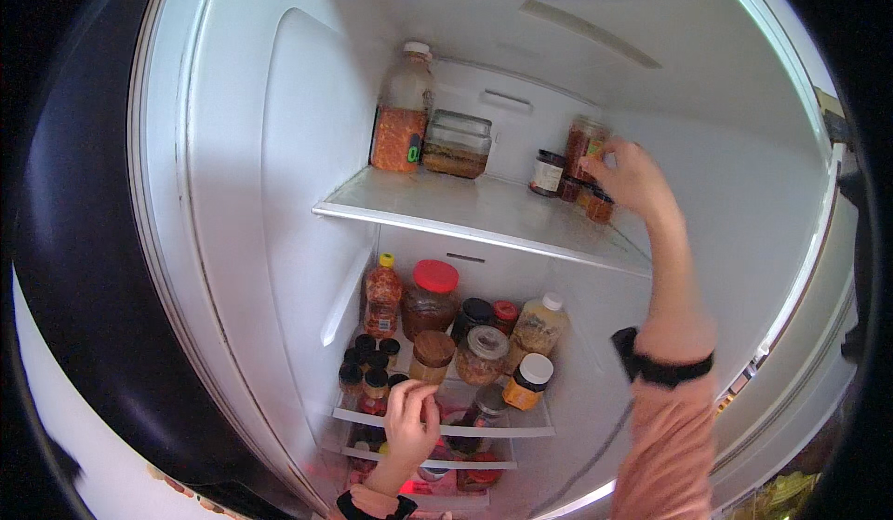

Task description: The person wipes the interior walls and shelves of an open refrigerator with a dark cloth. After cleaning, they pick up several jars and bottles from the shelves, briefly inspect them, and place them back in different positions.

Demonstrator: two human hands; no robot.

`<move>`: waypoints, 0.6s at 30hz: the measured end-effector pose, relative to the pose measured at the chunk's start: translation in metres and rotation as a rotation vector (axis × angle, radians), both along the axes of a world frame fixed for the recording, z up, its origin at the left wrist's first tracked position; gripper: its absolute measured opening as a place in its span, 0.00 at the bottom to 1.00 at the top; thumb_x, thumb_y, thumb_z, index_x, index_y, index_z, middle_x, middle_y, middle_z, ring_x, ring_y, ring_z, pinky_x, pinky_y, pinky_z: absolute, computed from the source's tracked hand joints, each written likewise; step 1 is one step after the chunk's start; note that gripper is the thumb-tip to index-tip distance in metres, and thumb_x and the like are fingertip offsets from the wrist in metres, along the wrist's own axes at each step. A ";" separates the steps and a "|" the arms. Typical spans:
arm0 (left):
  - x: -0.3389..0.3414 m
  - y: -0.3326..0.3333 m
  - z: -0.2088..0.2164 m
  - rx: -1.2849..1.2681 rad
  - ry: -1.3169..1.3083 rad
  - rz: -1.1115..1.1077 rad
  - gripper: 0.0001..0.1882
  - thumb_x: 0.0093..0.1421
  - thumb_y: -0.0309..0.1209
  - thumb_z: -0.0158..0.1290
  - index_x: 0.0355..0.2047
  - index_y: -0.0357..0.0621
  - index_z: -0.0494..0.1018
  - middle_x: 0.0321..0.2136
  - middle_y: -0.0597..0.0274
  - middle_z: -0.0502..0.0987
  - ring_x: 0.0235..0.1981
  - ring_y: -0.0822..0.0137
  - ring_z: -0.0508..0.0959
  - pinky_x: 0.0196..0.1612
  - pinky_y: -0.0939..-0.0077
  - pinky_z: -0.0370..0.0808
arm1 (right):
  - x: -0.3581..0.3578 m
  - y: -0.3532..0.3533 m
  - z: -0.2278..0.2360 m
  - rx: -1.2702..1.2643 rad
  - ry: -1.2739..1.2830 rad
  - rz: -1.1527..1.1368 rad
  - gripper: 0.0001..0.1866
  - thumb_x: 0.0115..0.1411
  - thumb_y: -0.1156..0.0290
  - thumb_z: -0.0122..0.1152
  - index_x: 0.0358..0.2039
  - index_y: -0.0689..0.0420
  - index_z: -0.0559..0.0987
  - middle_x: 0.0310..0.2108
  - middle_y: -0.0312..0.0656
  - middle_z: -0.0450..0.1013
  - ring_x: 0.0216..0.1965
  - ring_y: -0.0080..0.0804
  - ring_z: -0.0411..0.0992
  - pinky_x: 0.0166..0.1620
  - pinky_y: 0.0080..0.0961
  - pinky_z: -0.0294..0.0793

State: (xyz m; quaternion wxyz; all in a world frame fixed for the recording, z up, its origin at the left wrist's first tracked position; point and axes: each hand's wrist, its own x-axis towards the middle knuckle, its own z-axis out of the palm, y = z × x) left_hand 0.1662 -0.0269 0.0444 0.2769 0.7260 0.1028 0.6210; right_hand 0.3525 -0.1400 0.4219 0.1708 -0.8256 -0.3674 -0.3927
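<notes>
My right hand (631, 181) reaches to the upper fridge shelf, its fingers bent in against a tall clear jar with red contents (586, 139). Whether they grip this jar or something smaller is hidden by the fingertips. Just below them stand small dark-lidded jars with orange-brown contents (595, 206), and to their left is a dark-lidded jar with a white label (547, 173). Lower down, my left hand (412, 420) hangs with curled fingers before the lower shelf, and nothing shows in it. It is nearest a jar with a wooden-looking lid (432, 356).
A big bottle of orange-red contents (402, 115) and a glass container (457, 145) occupy the upper shelf's left. Below are a red-lidded jar (431, 297), a yellow-capped bottle (382, 299), a white-lidded jar (528, 382) and several small black-capped bottles (372, 360). The open door (84, 194) stands left.
</notes>
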 end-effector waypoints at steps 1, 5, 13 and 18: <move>-0.001 -0.004 0.003 0.004 -0.007 -0.027 0.11 0.54 0.17 0.54 0.39 0.39 0.73 0.40 0.50 0.71 0.38 0.51 0.75 0.39 0.65 0.74 | 0.023 0.005 0.011 -0.137 -0.035 -0.124 0.27 0.58 0.51 0.61 0.42 0.67 0.77 0.35 0.58 0.77 0.40 0.52 0.76 0.45 0.41 0.75; -0.004 -0.016 0.014 0.000 -0.014 -0.122 0.13 0.54 0.19 0.54 0.40 0.42 0.74 0.41 0.51 0.72 0.37 0.54 0.77 0.35 0.67 0.76 | 0.107 0.013 0.022 -0.538 0.196 -0.092 0.31 0.56 0.48 0.61 0.45 0.65 0.77 0.45 0.57 0.75 0.48 0.49 0.74 0.51 0.40 0.72; -0.006 -0.022 0.029 -0.043 -0.020 -0.240 0.13 0.55 0.19 0.55 0.41 0.43 0.75 0.43 0.53 0.72 0.30 0.60 0.79 0.29 0.73 0.76 | 0.155 0.012 -0.005 -0.718 0.338 -0.163 0.26 0.56 0.50 0.62 0.46 0.59 0.76 0.43 0.51 0.75 0.45 0.46 0.73 0.50 0.39 0.71; -0.006 -0.028 0.043 -0.047 -0.008 -0.326 0.13 0.56 0.20 0.54 0.43 0.42 0.75 0.43 0.52 0.73 0.34 0.57 0.79 0.32 0.72 0.77 | 0.111 -0.012 0.007 -0.436 0.586 0.023 0.22 0.54 0.57 0.67 0.43 0.57 0.75 0.41 0.46 0.75 0.43 0.39 0.74 0.46 0.34 0.74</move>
